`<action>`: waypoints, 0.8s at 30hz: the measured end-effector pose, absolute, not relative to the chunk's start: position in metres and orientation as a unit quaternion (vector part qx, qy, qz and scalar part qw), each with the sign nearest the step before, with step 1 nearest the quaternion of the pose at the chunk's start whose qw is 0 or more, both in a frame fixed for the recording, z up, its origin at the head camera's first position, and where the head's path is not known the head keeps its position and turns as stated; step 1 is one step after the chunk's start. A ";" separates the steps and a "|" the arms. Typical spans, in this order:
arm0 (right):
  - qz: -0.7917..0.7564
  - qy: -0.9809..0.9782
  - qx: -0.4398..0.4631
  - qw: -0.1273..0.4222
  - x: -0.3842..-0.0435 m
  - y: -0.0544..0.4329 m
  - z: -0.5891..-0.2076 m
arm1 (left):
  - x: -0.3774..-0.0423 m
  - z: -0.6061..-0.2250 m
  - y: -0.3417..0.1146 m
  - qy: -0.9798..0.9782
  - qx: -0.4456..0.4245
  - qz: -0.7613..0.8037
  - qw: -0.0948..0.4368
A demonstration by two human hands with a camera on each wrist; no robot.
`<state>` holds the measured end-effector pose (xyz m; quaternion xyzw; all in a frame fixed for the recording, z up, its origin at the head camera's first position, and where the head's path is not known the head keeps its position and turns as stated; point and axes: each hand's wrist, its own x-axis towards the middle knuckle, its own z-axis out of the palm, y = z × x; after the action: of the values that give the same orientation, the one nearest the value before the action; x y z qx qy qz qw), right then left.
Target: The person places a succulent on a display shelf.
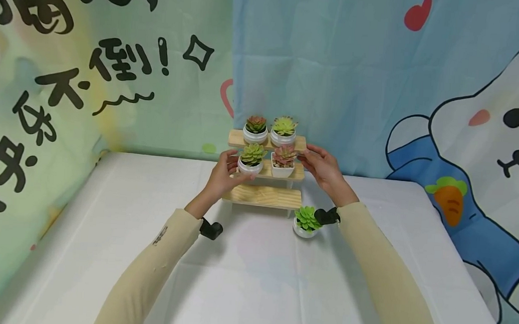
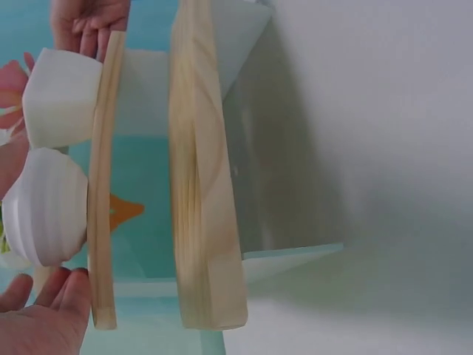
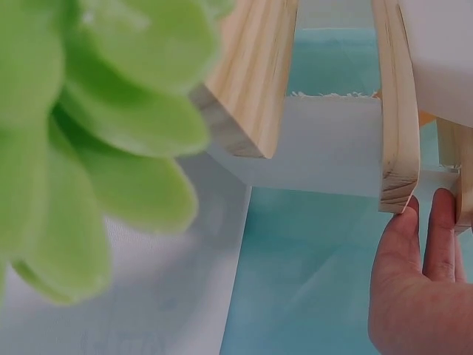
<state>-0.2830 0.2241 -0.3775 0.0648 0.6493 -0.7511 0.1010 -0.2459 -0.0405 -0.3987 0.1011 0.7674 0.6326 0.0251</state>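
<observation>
On the middle board of a three-step wooden stand (image 1: 261, 196), my left hand (image 1: 223, 177) holds a green succulent in a round white pot (image 1: 250, 166), thumb in front and fingers at its left side. My right hand (image 1: 324, 172) is at the stand's right end; a fingertip touches the end of the middle board (image 3: 399, 148), and the other fingers reach up beside the upper board. Beside the held pot stands a pink succulent in a square white pot (image 1: 282, 171). The left wrist view shows the round pot (image 2: 48, 207) seated against the board.
Two more succulents, one reddish (image 1: 256, 126) and one yellow-green (image 1: 284, 127), stand on the top board. A bright green succulent (image 1: 306, 220) sits on the white tablecloth (image 1: 251, 282) by the stand's front right, under my right wrist. Printed cloth (image 1: 321, 61) hangs behind.
</observation>
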 end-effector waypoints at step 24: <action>-0.747 0.654 0.063 0.106 -0.282 0.226 -0.376 | -0.206 -0.406 -0.034 0.760 0.091 0.637 -0.088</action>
<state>-0.2824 0.2259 -0.3756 0.0632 0.6536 -0.7466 0.1065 -0.2060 -0.0339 -0.4062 0.0909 0.7601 0.6373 -0.0883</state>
